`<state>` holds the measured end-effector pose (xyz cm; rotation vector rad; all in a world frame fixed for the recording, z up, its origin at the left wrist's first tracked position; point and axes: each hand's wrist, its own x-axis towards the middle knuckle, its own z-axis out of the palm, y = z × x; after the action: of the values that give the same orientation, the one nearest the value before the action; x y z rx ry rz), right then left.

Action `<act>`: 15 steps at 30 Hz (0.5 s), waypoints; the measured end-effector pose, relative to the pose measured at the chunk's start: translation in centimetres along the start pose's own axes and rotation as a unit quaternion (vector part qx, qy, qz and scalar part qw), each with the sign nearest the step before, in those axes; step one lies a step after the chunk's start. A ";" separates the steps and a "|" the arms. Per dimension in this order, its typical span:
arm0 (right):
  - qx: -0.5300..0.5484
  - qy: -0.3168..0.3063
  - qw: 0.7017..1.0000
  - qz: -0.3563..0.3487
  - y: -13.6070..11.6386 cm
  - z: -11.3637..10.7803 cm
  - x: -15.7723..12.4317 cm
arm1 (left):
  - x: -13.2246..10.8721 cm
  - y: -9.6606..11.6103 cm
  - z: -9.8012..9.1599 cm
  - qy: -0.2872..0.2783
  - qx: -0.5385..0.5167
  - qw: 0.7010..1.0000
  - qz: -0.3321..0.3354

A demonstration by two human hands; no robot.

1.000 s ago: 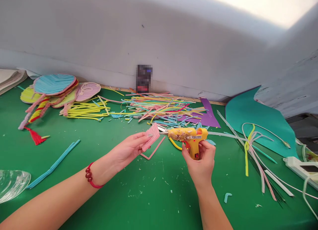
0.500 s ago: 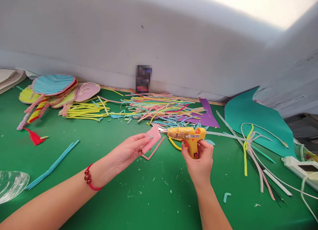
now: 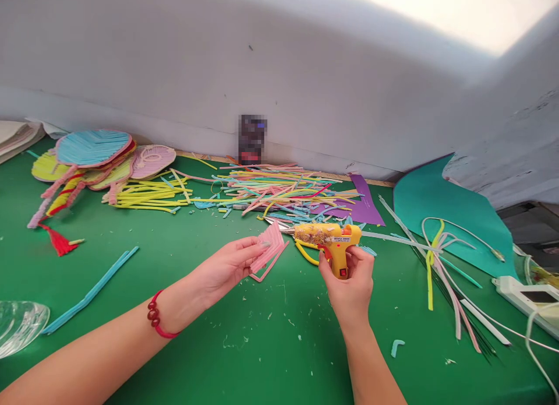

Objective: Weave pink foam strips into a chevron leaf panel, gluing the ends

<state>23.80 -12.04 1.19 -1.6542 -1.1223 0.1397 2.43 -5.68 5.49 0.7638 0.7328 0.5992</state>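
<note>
A pink ribbed piece made of pipe cleaner strips laid side by side (image 3: 269,246) is pinched between the thumb and fingers of my left hand (image 3: 233,265). My right hand (image 3: 353,288) is wrapped around the handle of a yellow glue gun (image 3: 334,237), with a clear glue stick (image 3: 388,237) sticking out of its back. The gun's metal nozzle meets the right edge of the pink piece; whether glue is flowing I cannot tell. Just behind and below that piece, a bent pink pipe cleaner (image 3: 273,266) lies on the green table (image 3: 271,358). Orange-handled scissors are partly hidden behind the gun.
Loose coloured pipe cleaners (image 3: 279,186) are heaped along the wall. Finished fans (image 3: 94,148) lie at the back left, near blue pipe cleaners (image 3: 94,291) and a clear bowl (image 3: 21,328). On the right are a teal sheet (image 3: 449,212), tied strips (image 3: 432,259) and a power strip (image 3: 528,300).
The pink piece in my left hand has shifted slightly right and down, its edge now against the nozzle. My right hand and the glue gun have barely moved.
</note>
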 end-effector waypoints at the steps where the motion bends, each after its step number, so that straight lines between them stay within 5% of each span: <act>1: -0.001 0.000 1.000 0.001 0.0 0.0 0.0 | 0.0 0.0 0.0 0.003 -0.004 1.000 -0.001; 15: -0.029 0.004 1.000 0.009 -0.1 -0.1 0.2 | 0.0 -0.3 0.4 0.008 -0.018 1.000 -0.004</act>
<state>23.91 -11.96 1.38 -1.7151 -1.1157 0.1130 2.80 -6.01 5.40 0.7236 0.7365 0.6108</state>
